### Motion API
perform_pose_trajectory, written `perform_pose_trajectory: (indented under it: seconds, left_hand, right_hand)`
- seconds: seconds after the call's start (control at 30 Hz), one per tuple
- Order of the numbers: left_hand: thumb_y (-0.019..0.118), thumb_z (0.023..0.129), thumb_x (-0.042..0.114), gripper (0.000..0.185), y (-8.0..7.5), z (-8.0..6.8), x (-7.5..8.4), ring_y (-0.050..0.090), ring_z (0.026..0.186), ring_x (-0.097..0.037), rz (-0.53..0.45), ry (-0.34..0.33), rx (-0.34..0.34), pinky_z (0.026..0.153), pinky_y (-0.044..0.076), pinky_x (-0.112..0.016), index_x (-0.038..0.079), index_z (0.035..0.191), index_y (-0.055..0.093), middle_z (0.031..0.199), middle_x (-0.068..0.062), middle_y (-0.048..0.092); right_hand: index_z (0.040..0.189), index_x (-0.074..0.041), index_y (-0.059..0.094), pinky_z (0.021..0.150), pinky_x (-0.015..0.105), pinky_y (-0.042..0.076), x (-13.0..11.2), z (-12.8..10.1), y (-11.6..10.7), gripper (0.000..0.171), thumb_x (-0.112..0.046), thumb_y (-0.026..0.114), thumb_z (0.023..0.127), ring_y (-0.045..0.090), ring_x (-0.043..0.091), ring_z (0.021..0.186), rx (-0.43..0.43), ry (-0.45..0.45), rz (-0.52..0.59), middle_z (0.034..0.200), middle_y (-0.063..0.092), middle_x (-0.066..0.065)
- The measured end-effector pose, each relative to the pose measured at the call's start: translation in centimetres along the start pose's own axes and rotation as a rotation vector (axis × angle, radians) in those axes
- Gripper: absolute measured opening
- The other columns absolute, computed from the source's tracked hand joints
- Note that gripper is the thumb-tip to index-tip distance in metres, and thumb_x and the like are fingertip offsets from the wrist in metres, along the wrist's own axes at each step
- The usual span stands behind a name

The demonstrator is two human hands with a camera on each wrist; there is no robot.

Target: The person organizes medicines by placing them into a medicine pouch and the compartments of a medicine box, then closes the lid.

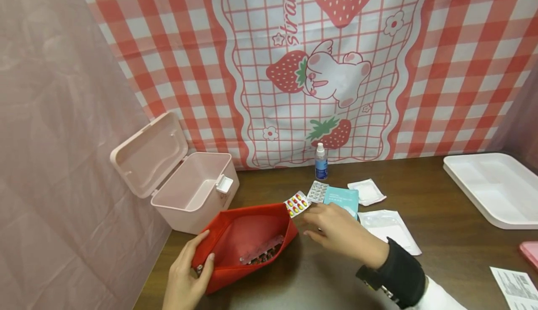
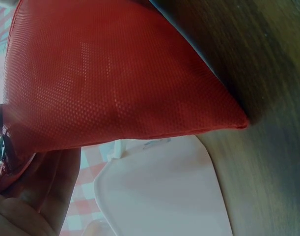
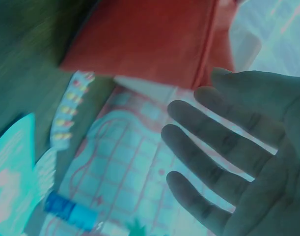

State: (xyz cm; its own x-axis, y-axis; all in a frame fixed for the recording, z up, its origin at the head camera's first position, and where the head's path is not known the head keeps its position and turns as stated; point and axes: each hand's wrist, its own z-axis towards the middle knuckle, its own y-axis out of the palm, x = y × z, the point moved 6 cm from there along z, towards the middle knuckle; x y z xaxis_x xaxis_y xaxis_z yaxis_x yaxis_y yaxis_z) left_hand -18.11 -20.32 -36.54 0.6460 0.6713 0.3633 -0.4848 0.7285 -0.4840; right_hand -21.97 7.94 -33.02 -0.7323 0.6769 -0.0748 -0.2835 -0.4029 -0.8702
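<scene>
Red pouch (image 1: 248, 244) (mouth toward box), long axis diagonal, in left hand (image 1: 187, 272).

We can't read the label on the small bottle (image 1: 321, 162), too small. The paper slip (image 1: 515, 287) and pink object (image 1: 530, 253) are cut off by the head view's right edge. The blister strip (image 1: 262, 253) inside the red pouch (image 1: 248, 235) is partly hidden by its front wall; right wrist view is blurred.

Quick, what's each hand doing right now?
Left hand: grips the red pouch by its edge.
Right hand: open, holding nothing.
</scene>
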Motion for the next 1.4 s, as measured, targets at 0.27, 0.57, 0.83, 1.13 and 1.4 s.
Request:
perform_pose_trajectory:
  seconds: [0.27,0.57,0.83,1.13,1.4]
  left_hand:
    - [0.068,0.067,-0.006,0.057,0.0,0.0,0.0,0.058,0.098,-0.012,0.003,-0.009,-0.005,0.090,0.035,-0.006,0.005,0.122,0.057,0.108,-0.008,0.064]
    - [0.068,0.067,-0.006,0.057,0.0,0.1,0.0,0.059,0.097,-0.013,-0.001,-0.008,-0.008,0.089,0.035,-0.006,0.005,0.121,0.057,0.107,-0.008,0.064]
    - [0.068,0.068,-0.005,0.056,0.0,0.1,-0.2,0.059,0.098,-0.013,0.012,-0.025,-0.016,0.089,0.035,-0.006,0.006,0.122,0.057,0.108,-0.007,0.063]
    - [0.068,0.068,-0.006,0.057,0.0,0.1,-0.3,0.059,0.098,-0.014,0.008,-0.021,-0.014,0.090,0.035,-0.006,0.006,0.122,0.056,0.109,-0.008,0.063]
    - [0.068,0.068,-0.006,0.057,0.0,0.1,-0.3,0.058,0.100,-0.013,0.005,-0.021,-0.013,0.091,0.035,-0.006,0.006,0.122,0.056,0.109,-0.007,0.063]
  right_hand:
    - [0.088,-0.014,0.065,0.066,0.033,0.048,4.0,-3.2,0.5,0.022,-0.016,0.076,0.069,0.061,0.016,0.077,-0.041,0.138,-0.027,0.083,0.065,-0.004]
    - [0.100,-0.007,0.063,0.068,0.045,0.048,8.3,-7.3,1.0,0.038,-0.022,0.078,0.068,0.059,0.027,0.087,-0.181,0.376,-0.041,0.098,0.063,0.007]
    - [0.104,-0.003,0.060,0.067,0.048,0.046,11.2,-10.6,1.7,0.051,-0.028,0.080,0.064,0.055,0.033,0.087,-0.216,0.464,-0.093,0.103,0.059,0.014]
    - [0.110,0.004,0.056,0.070,0.056,0.043,13.1,-12.4,2.4,0.064,-0.034,0.079,0.063,0.051,0.044,0.091,-0.245,0.576,-0.075,0.106,0.055,0.025]
    - [0.118,0.008,0.048,0.073,0.062,0.040,14.2,-13.2,3.1,0.081,-0.044,0.077,0.063,0.046,0.055,0.097,-0.327,0.682,0.007,0.117,0.046,0.038]
